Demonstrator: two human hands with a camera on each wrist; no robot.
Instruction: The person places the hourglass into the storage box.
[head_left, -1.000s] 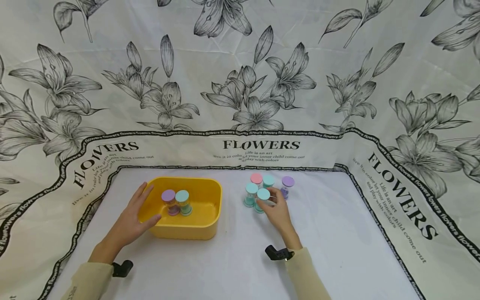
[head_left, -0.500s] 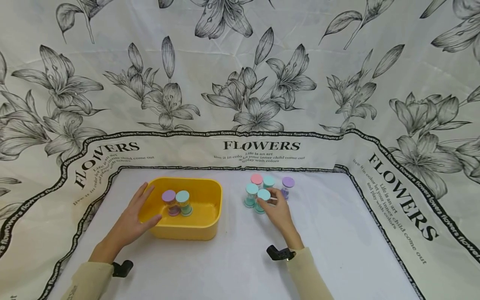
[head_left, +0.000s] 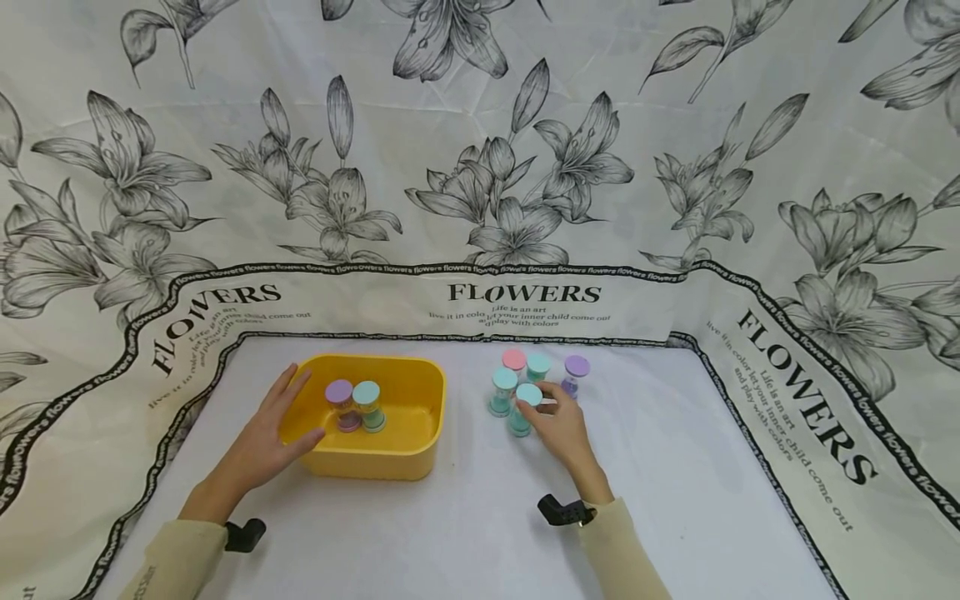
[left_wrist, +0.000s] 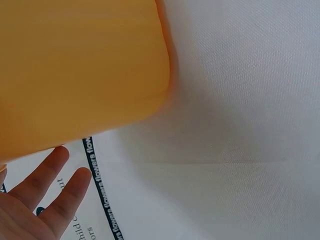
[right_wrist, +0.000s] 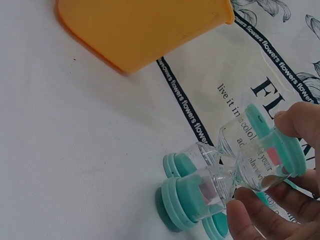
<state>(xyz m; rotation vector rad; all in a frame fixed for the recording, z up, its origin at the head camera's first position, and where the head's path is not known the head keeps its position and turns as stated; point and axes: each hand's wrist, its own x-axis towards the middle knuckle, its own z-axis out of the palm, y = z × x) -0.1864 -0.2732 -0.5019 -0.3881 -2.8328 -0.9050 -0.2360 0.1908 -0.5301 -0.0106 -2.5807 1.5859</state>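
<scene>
My right hand (head_left: 562, 431) pinches a sand timer (head_left: 520, 422) with teal caps and clear glass bulbs. In the right wrist view the thumb lies at its upper cap, and the other fingers are around the glass; its lower teal cap (right_wrist: 184, 199) stands close over the cloth. A second teal sand timer (head_left: 500, 403) stands just left of it. My left hand (head_left: 258, 442) spans the left end of a yellow bin (head_left: 367, 465), fingers spread and thumb over the front rim. Inside the bin stand a purple sand timer (head_left: 340, 390) and a teal one (head_left: 367, 392).
Behind the held timer stand a pink-capped sand timer (head_left: 513, 359) and another teal one (head_left: 537, 365). A purple sand timer (head_left: 577, 367) is apart at their right. White cloth (head_left: 465, 533) covers the table, and a flower-printed curtain (head_left: 420, 158) rises at the back and sides.
The right hand and its teal sand timer have shifted very slightly toward the person, away from the other timers. My left hand stays at the bin.
</scene>
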